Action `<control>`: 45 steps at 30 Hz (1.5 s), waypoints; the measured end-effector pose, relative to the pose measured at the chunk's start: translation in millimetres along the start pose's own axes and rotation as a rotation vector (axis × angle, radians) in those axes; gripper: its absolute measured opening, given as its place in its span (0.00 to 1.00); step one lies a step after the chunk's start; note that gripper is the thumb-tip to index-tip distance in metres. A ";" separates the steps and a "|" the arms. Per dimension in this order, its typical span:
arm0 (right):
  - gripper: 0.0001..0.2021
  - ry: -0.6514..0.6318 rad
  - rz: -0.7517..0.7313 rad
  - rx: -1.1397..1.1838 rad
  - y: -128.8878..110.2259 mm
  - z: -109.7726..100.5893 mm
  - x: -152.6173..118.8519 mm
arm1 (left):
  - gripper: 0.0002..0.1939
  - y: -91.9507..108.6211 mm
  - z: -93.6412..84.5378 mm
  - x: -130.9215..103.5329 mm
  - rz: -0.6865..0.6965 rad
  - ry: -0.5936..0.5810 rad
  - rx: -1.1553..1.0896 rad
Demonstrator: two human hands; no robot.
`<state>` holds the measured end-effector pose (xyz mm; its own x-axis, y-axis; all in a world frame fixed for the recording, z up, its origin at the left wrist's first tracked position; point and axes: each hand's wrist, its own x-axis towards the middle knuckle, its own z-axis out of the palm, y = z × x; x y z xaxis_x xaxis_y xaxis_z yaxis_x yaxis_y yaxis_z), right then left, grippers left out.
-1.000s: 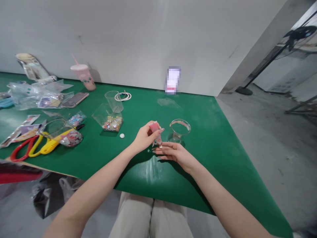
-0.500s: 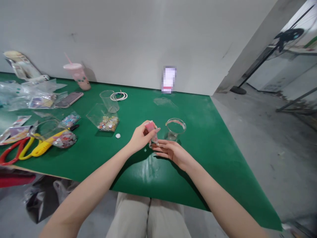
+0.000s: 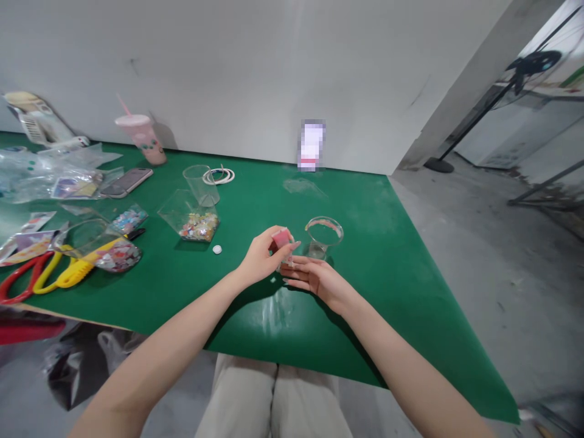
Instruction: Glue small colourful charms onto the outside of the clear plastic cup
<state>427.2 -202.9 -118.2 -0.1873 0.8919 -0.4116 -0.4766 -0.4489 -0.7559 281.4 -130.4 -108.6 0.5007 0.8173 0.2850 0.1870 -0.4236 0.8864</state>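
My left hand (image 3: 261, 257) grips a small squeeze tube (image 3: 281, 238) with a flat pink end, held pink end up and its lower end pointing down. My right hand (image 3: 322, 281) is open under it, palm turned up and fingers stretched out. The tube's lower end is at the right fingertips; whether it touches them I cannot tell. Just behind the right hand stands a clear cup (image 3: 329, 239) with pinkish stuff along its rim. A small round white cap (image 3: 217, 249) lies on the green table, left of my left hand.
To the left are an open clear bag of beads (image 3: 199, 226), a clear empty cup (image 3: 206, 190), a coiled white cable (image 3: 225, 177), scissors (image 3: 22, 281) and a phone (image 3: 129, 182). A pink tumbler (image 3: 145, 139) stands by the wall. The table (image 3: 410, 292) ends at the right above the floor.
My left hand and the tube have shifted slightly right and down, closer over the right fingers. My right hand has hardly moved.
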 end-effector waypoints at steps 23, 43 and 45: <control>0.11 -0.001 -0.019 -0.090 7.2 -6.2 4.6 | 0.05 -5.2 -2.6 -2.6 0.265 -0.027 0.268; 0.12 0.047 -0.025 -0.107 2.8 -1.3 1.6 | 0.14 -4.6 -9.3 10.5 -0.151 0.179 -0.087; 0.13 0.054 -0.016 -0.123 2.7 -0.8 1.1 | 0.18 -10.2 -16.8 15.9 -0.234 0.220 -0.109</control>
<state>426.4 -203.2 -121.1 -0.1322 0.8964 -0.4230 -0.3695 -0.4406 -0.8181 273.2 -106.5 -107.0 0.2584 0.9571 0.1310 0.1776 -0.1803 0.9674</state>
